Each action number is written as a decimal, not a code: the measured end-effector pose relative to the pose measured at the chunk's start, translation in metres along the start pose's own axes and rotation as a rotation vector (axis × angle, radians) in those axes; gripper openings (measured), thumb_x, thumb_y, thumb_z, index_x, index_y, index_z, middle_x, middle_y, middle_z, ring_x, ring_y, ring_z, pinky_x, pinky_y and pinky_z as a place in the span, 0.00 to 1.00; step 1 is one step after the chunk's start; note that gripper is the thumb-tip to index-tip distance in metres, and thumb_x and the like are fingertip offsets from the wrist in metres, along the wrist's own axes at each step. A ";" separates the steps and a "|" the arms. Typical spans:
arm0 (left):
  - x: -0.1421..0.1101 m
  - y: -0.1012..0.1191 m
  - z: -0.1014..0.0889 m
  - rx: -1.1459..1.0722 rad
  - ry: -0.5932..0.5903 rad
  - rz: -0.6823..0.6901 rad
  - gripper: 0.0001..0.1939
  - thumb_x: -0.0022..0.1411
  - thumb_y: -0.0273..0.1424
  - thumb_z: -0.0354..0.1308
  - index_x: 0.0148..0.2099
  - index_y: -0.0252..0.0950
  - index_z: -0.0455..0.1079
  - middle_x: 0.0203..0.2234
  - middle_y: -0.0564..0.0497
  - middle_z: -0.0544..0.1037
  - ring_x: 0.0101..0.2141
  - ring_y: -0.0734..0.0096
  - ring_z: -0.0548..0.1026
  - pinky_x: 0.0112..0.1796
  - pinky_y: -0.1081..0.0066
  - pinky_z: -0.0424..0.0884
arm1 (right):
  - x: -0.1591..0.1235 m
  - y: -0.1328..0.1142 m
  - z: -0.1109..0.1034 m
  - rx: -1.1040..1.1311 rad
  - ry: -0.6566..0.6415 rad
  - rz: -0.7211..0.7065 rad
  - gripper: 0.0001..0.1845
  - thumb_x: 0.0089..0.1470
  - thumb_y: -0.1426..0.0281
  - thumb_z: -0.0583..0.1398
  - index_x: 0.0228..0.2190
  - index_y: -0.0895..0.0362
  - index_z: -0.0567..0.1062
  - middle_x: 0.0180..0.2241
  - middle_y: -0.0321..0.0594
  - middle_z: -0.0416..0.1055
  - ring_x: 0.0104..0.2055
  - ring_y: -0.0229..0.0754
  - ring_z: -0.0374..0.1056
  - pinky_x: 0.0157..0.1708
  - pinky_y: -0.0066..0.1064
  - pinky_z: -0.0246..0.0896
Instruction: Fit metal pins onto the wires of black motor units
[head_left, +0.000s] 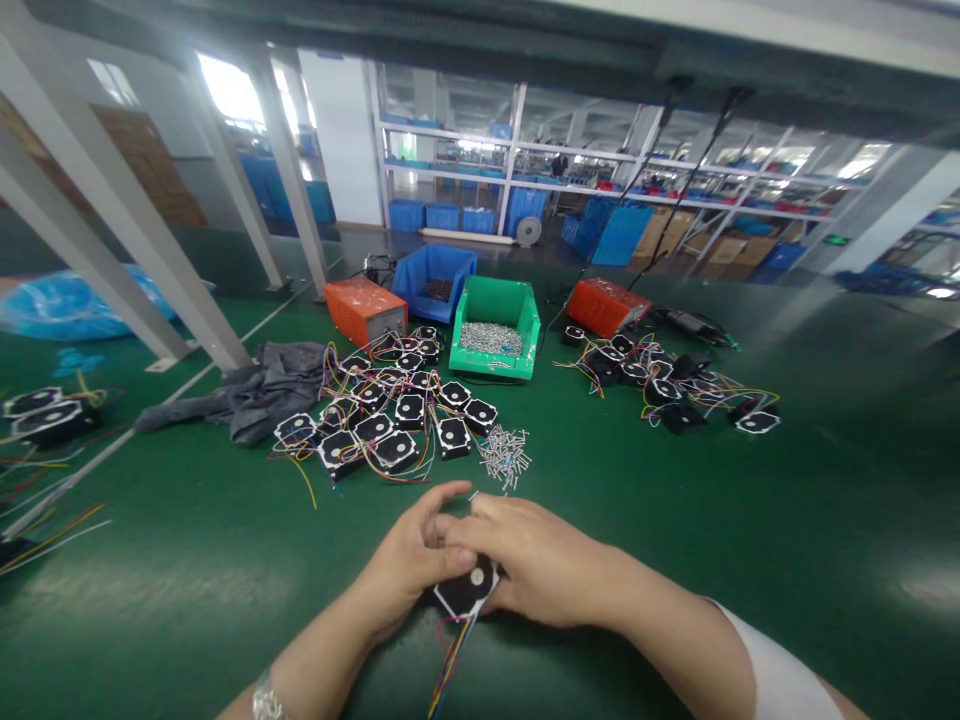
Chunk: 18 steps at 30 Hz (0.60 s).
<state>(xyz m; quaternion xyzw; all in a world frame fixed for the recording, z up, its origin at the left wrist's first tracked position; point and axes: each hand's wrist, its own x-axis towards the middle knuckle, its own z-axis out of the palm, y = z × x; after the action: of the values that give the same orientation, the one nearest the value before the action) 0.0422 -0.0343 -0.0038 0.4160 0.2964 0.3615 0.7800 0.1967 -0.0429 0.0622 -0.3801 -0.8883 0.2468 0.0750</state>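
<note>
I see the left hand and the right hand together grasping what looks like a boxy black motor, low over the near tabletop. Its dangling wires could snag on a wrist and strain their joints; a careless forward reach could scatter the loose screws just beyond.

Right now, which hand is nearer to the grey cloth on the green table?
Left. The left hand is right of the grey cloth and nearer the camera, at the black part; the right hand is farther right, at the same part.
</note>
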 end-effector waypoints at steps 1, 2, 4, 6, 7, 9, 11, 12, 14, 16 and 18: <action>0.000 0.000 0.001 -0.015 0.017 0.028 0.31 0.45 0.34 0.60 0.51 0.34 0.53 0.26 0.51 0.69 0.27 0.72 0.67 0.29 0.72 0.61 | 0.001 0.008 -0.003 0.066 0.027 0.009 0.23 0.39 0.69 0.62 0.40 0.54 0.66 0.30 0.35 0.62 0.32 0.37 0.57 0.31 0.26 0.52; 0.000 0.001 0.001 -0.024 0.045 0.056 0.30 0.47 0.37 0.57 0.50 0.33 0.53 0.29 0.48 0.69 0.29 0.70 0.67 0.30 0.71 0.61 | 0.002 0.018 -0.008 0.139 0.082 0.042 0.23 0.37 0.69 0.63 0.38 0.54 0.66 0.31 0.35 0.63 0.33 0.37 0.58 0.32 0.26 0.52; 0.002 0.001 0.002 -0.023 0.112 0.094 0.27 0.50 0.40 0.53 0.49 0.33 0.54 0.32 0.45 0.68 0.30 0.69 0.66 0.30 0.70 0.61 | 0.002 0.045 -0.019 0.272 0.282 0.181 0.23 0.35 0.70 0.64 0.37 0.57 0.65 0.33 0.35 0.64 0.34 0.37 0.60 0.33 0.26 0.54; 0.004 0.001 0.001 -0.013 0.162 0.094 0.24 0.52 0.40 0.51 0.48 0.32 0.54 0.33 0.45 0.67 0.29 0.71 0.65 0.27 0.70 0.61 | 0.001 0.076 -0.027 0.334 0.535 0.372 0.22 0.38 0.69 0.61 0.38 0.58 0.63 0.32 0.36 0.65 0.32 0.37 0.62 0.31 0.27 0.55; 0.005 0.001 0.001 -0.009 0.179 0.087 0.24 0.52 0.39 0.51 0.48 0.32 0.54 0.32 0.45 0.67 0.28 0.71 0.65 0.27 0.71 0.60 | 0.000 0.092 -0.030 0.316 0.638 0.481 0.21 0.39 0.68 0.60 0.38 0.59 0.63 0.31 0.36 0.66 0.30 0.37 0.62 0.30 0.28 0.55; 0.006 0.000 0.000 0.006 0.189 0.074 0.23 0.51 0.39 0.52 0.47 0.33 0.55 0.30 0.47 0.67 0.26 0.73 0.64 0.26 0.71 0.60 | -0.003 0.119 -0.030 0.220 0.760 0.690 0.21 0.40 0.66 0.59 0.38 0.60 0.63 0.29 0.37 0.67 0.29 0.39 0.63 0.28 0.29 0.56; 0.007 -0.002 0.000 0.023 0.197 0.069 0.24 0.49 0.39 0.54 0.46 0.33 0.56 0.29 0.48 0.67 0.25 0.74 0.64 0.25 0.72 0.60 | -0.005 0.139 -0.026 0.150 0.785 0.808 0.21 0.40 0.64 0.58 0.38 0.61 0.64 0.29 0.40 0.67 0.29 0.40 0.64 0.29 0.30 0.56; 0.008 -0.003 0.000 0.029 0.203 0.069 0.24 0.48 0.40 0.55 0.46 0.34 0.56 0.28 0.49 0.67 0.24 0.74 0.64 0.24 0.72 0.59 | -0.006 0.145 -0.023 0.133 0.781 0.831 0.21 0.41 0.65 0.57 0.37 0.62 0.65 0.29 0.42 0.68 0.30 0.41 0.64 0.29 0.30 0.56; 0.009 -0.005 0.001 0.038 0.220 0.065 0.25 0.47 0.41 0.56 0.45 0.34 0.57 0.27 0.49 0.67 0.23 0.75 0.63 0.23 0.72 0.59 | -0.006 0.152 -0.016 0.123 0.764 0.829 0.19 0.41 0.66 0.57 0.37 0.63 0.66 0.29 0.43 0.68 0.30 0.41 0.65 0.29 0.30 0.57; 0.010 -0.007 0.003 0.054 0.240 0.051 0.25 0.46 0.41 0.56 0.45 0.35 0.57 0.26 0.50 0.68 0.22 0.75 0.63 0.22 0.72 0.59 | -0.004 0.153 -0.011 0.120 0.733 0.804 0.18 0.42 0.68 0.57 0.38 0.63 0.67 0.27 0.41 0.69 0.28 0.38 0.65 0.28 0.28 0.57; 0.010 -0.008 0.004 0.082 0.264 0.043 0.26 0.45 0.42 0.56 0.45 0.35 0.58 0.25 0.51 0.68 0.21 0.75 0.63 0.22 0.72 0.59 | -0.001 0.153 -0.009 0.114 0.711 0.787 0.20 0.44 0.70 0.56 0.42 0.62 0.65 0.25 0.38 0.69 0.25 0.36 0.65 0.26 0.25 0.58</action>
<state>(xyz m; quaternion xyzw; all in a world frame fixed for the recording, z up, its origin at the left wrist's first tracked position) 0.0533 -0.0307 -0.0109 0.4026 0.4020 0.4174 0.7086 0.2981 0.0495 -0.0059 -0.7400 -0.5836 0.1601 0.2935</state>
